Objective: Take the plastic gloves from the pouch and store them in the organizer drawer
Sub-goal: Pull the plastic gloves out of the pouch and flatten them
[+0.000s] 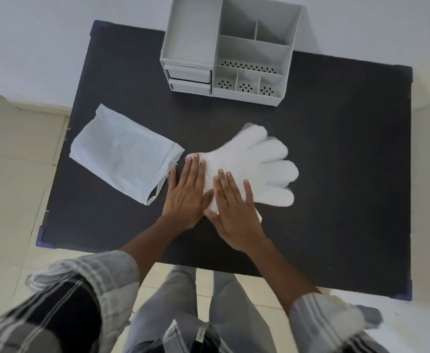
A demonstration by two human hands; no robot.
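Plastic gloves (259, 164) lie flat mid-table (336, 174), long axis cuff at 8 o'clock to fingertips at 2 o'clock. Left hand (185, 194) and right hand (234, 212) press the cuff end, fingers straight. Pouch (122, 151) at 9 o'clock; organizer (234, 52) at 12, drawers (188, 80) closed. No legible writing.

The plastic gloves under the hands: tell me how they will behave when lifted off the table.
The plastic gloves look thin and translucent, so they will likely droop limply. They seem very light and could shift easily. Both the left hand and right hand press them flat, which suggests that they tend to puff up or slide on the dark table.
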